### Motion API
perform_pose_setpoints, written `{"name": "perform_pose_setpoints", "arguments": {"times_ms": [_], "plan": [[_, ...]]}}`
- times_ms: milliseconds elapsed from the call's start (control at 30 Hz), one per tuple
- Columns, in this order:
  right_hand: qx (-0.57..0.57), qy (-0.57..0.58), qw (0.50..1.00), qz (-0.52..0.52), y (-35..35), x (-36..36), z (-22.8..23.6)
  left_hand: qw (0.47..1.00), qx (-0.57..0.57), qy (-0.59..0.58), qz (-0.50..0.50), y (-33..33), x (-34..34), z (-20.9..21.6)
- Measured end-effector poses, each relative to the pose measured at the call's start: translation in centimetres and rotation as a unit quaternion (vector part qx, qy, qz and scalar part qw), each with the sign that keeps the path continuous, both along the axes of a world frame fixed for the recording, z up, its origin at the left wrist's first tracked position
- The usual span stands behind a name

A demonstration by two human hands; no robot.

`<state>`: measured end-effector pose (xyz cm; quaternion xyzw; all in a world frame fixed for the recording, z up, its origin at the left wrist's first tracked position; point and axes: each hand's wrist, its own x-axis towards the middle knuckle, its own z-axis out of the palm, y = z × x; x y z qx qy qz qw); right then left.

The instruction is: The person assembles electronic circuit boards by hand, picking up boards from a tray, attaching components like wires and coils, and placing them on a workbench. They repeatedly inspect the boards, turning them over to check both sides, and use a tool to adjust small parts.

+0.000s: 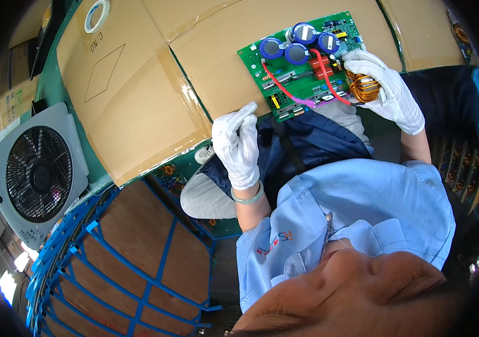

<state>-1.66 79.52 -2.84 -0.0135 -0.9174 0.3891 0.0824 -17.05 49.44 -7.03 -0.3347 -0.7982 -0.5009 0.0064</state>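
Currently lying on the cardboard covering [205,67]: one green circuit board [282,68], its near edge overhanging the person's lap, probably for easy reach. Blue-sleeved capacitors [304,32] are standing on its far half; red leads [329,78] are arching over it. Right hand [393,92], white-gloved: fingers are grasping a copper-wound toroidal coil [364,88] at the board's right edge, seemingly steadying its weight. Left hand [235,143], likewise gloved: fingers are curling loosely just beside the near-left corner; whether they are pinching anything small, one cannot tell. A tape roll [97,16] is lying well apart, upper left.
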Motion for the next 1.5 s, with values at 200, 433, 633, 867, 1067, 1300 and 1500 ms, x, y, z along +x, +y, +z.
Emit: {"name": "perform_pose_setpoints", "arguments": {"times_ms": [200, 433, 633, 867, 1067, 1300, 1500], "plan": [[-0.002, 0.005, 1.000, -0.001, 0.0, 0.1, -0.4, 1.000, 0.009, 0.001, -0.003, -0.1, 0.0, -0.2], [-0.023, 0.031, 0.999, 0.001, -0.4, 0.3, -0.4, 1.000, -0.007, 0.021, -0.006, 0.0, -0.1, 0.2], [-0.005, 0.004, 1.000, 0.009, 0.1, 0.0, 0.4, 1.000, -0.002, -0.010, -0.009, -0.3, -0.1, -0.2], [0.025, -0.051, 0.998, 0.030, 1.1, -0.6, 1.4, 1.000, -0.024, -0.001, 0.005, -0.3, 0.1, -0.4], [0.096, -0.055, 0.988, 0.104, 1.6, -2.0, 3.0, 1.000, -0.012, -0.007, 0.024, -0.5, 0.3, 0.1], [0.100, 0.059, 0.993, 0.008, 0.8, -1.4, 2.9, 0.998, -0.002, -0.059, 0.017, -0.1, 0.1, 0.1], [0.153, 0.220, 0.940, -0.210, -2.6, -6.2, 0.8, 0.995, 0.003, -0.093, 0.021, -0.3, 0.0, -0.2]]}}
